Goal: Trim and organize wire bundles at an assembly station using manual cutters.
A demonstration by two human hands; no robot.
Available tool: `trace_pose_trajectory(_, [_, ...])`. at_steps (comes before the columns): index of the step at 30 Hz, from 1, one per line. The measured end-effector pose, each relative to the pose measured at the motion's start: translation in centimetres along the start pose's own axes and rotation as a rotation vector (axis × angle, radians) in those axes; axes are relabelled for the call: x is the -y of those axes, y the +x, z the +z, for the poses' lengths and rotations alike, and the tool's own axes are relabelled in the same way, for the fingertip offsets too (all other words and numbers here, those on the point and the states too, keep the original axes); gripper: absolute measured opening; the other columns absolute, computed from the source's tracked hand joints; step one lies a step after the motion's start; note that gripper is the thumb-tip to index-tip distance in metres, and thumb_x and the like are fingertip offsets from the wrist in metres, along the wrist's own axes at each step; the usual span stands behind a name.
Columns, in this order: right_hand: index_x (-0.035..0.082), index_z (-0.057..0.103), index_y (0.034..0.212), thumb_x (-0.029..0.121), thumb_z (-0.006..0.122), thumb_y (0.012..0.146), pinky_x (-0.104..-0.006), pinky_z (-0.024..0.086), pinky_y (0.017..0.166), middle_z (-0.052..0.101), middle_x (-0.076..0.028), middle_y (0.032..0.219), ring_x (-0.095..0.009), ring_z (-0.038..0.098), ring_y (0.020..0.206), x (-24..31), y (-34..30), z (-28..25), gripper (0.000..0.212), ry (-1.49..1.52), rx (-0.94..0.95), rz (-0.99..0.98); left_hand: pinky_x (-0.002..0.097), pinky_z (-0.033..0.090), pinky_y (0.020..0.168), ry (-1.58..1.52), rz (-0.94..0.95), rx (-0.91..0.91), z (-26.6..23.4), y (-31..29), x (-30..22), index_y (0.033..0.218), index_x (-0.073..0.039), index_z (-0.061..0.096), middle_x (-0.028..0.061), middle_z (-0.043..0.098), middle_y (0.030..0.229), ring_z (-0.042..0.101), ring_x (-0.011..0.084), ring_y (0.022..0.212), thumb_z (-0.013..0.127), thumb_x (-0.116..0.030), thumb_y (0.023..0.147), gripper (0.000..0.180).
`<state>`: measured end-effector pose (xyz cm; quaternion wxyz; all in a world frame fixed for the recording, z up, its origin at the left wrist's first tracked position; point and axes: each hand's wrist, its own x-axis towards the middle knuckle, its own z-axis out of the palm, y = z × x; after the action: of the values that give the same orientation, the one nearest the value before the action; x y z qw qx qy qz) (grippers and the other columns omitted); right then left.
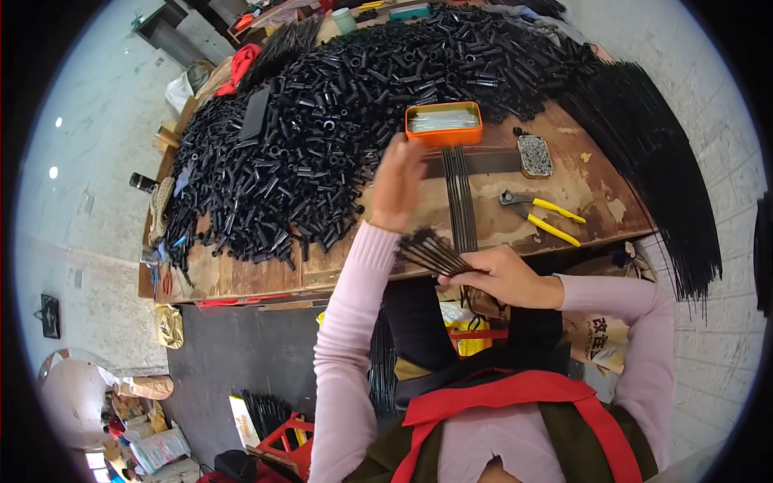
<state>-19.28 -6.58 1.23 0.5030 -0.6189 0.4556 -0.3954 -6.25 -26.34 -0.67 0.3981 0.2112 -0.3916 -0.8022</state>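
Note:
My right hand (511, 278) is closed around a fanned bundle of thin black rods (431, 251), held just off the table's front edge. The rods' dark ends point left, toward my left wrist. Raised over the table, my left hand (398, 185) is smeared by motion, so its fingers cannot be read. It is nearest to an orange-rimmed box (444, 138) of thin pale pieces. Another row of dark rods (459, 197) lies on the table between my hands and that box, crossing a dark strip (499, 163).
A large heap of black tubular parts (322, 137) covers the table's left and back. On the right lie yellow-handled pliers (555, 219), a small tray of metal bits (535, 157) and a long bundle of black rods (652, 153). The wooden table's front edge (266, 290) runs before me.

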Motion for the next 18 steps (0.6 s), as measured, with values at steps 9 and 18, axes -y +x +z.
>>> trace_pose_trajectory(9, [0.001,0.068,0.11,0.009,0.065,0.091,-0.0294,0.052,0.073,0.07,-0.015,0.09,-0.02,0.069,0.082,-1.8,1.2,0.8,0.021,-0.179,-0.225,-0.198,0.0285,0.055,0.078,0.821,0.076,0.101,3.8,-14.8,-3.1,0.114,0.004,0.064,0.0175,0.069,0.106,0.068,0.0215,0.092,0.064,-0.004,0.091,0.025])
trace_pose_trajectory(18, [0.0,0.064,0.111,0.016,0.068,0.088,-0.0351,0.049,0.069,0.066,-0.017,0.089,-0.026,0.065,0.079,-5.0,0.5,0.4,0.028,-0.116,-0.064,-0.126,0.0403,0.058,0.089,0.472,0.201,0.023,9.8,-16.0,-4.1,0.112,0.008,0.063,0.0208,0.068,0.104,0.067,0.0304,0.102,0.062,0.005,0.09,0.023])
